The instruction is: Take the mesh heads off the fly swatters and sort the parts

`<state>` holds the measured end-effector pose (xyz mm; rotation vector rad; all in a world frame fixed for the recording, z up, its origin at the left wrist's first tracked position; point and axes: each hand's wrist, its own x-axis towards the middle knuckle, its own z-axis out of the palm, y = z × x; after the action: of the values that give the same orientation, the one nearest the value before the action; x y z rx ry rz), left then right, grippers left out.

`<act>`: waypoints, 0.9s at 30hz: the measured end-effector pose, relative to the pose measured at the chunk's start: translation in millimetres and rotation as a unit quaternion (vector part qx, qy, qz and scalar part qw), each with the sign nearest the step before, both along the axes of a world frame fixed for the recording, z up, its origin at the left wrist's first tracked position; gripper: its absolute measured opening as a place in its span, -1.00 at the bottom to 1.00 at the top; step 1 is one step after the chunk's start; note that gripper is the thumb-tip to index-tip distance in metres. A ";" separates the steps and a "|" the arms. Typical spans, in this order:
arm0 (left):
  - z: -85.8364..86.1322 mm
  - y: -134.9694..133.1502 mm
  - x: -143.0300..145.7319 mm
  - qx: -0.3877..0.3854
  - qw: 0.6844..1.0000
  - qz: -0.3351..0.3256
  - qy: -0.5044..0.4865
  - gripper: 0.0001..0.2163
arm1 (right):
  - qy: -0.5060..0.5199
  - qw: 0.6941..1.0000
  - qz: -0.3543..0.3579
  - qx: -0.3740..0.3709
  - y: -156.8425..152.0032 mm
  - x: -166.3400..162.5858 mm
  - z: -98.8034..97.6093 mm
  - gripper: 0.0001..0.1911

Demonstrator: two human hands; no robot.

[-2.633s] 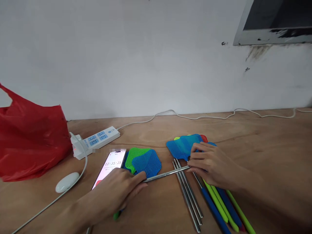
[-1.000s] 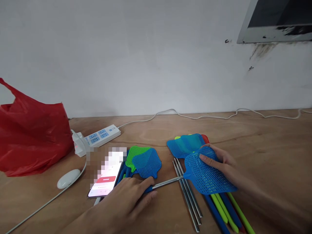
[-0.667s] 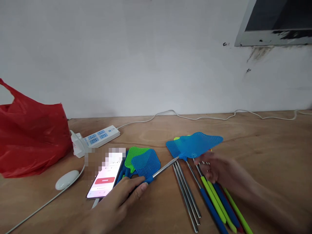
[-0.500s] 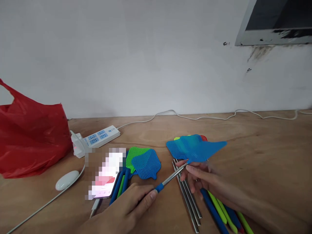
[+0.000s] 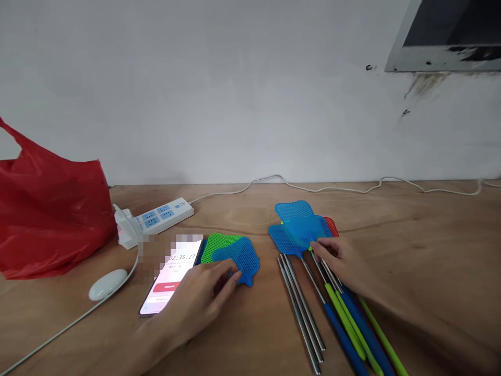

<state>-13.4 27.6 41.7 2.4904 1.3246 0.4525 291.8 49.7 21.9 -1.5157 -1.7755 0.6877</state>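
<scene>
My right hand (image 5: pixel 338 258) pinches a blue fly swatter (image 5: pixel 299 222) at the neck, just below its perforated head. That head lies over other swatter heads, one of them red (image 5: pixel 331 226). Metal shafts with blue and green handles (image 5: pixel 344 318) run from this pile toward me, partly under my right forearm. My left hand (image 5: pixel 205 292) is empty, thumb and bent fingers apart, at the lower edge of a loose blue swatter head (image 5: pixel 245 256). Whether it touches that head I cannot tell. A green head (image 5: pixel 217 245) lies partly beneath the blue one.
Several bare metal rods (image 5: pixel 301 313) lie between my hands. On the left are a lit phone (image 5: pixel 166 287), a white mouse-shaped object (image 5: pixel 107 284), a power strip (image 5: pixel 164 215) and a red plastic bag (image 5: pixel 55 214). A white cable (image 5: pixel 313 190) runs along the wall.
My left hand has let go of the swatter's shaft and moved left to the loose heads. My right hand has brought the blue swatter onto the pile, its handle now toward me.
</scene>
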 end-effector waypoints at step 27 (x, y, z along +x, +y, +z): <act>-15.0 6.6 -11.6 0.110 0.919 0.185 0.332 -0.60 | -0.230 0.914 0.280 0.180 -33.1 -16.6 -0.8 -0.84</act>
<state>-25.0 34.2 26.7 2.6927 2.1202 -0.2263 275.2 16.6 21.1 -0.9592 -2.5758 0.2288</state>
